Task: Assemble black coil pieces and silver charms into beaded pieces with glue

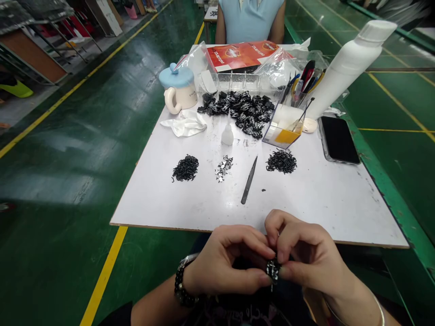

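Note:
Just off the table's front edge, my left hand (234, 262) pinches a small black part with silvery bits (273, 270) between thumb and fingers. My right hand (306, 253) grips the same part from the other side, its fingertips close to those of my left hand. On the white table (204, 203) lie two piles of small black curved pieces, one at the left (186, 168) and one at the right (281, 161). Small silver pieces (224, 169) are heaped between them. Dark tweezers (249, 180) lie pointing away from me. A larger heap of black parts (241, 111) is farther back.
A small white bottle (227, 134) stands mid-table. Behind are a lidded mug (178, 88), crumpled tissue (186, 124), a clear tool holder (283, 129), a tall white bottle (350, 68), a phone (339, 139) and red packaging (238, 55). A person in light blue (250, 20) is opposite.

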Motion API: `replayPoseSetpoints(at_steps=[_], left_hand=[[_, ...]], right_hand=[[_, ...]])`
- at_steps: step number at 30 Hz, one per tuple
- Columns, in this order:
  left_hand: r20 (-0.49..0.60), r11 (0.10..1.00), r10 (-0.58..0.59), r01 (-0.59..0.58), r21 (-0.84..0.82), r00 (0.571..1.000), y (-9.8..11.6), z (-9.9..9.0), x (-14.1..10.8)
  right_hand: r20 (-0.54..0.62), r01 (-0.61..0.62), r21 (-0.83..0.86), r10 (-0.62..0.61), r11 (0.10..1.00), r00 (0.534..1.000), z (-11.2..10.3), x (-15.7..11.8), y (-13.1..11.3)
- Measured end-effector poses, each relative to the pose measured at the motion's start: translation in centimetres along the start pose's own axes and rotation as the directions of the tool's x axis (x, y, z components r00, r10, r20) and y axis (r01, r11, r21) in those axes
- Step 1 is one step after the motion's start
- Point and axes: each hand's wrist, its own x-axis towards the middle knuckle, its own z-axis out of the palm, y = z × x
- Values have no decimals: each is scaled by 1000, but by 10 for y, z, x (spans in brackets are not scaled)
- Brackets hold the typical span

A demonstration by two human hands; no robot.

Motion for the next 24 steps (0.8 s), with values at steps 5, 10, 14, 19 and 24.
replayPoseSetpoints(at_steps=[5,10,14,19,24], left_hand=[[3,995,-57,57,-81,998,1,0,1],[-13,985,-135,133,-111,991,-1,-2,1],[-12,985,-147,145,-92,989,-1,-3,1],[25,982,-183,184,-52,983,-1,-5,4],[61,974,-208,212,-73,976,-1,-5,4]], right_hand=[[9,-34,58,33,998,999,-2,3,2],[32,-79,98,76,992,997,-4,5,5],[109,-134,31,130,991,986,-9,7,2],[168,-153,-72,163,986,972,-14,7,-1],[167,-133,83,118,988,979,-10,6,10]])
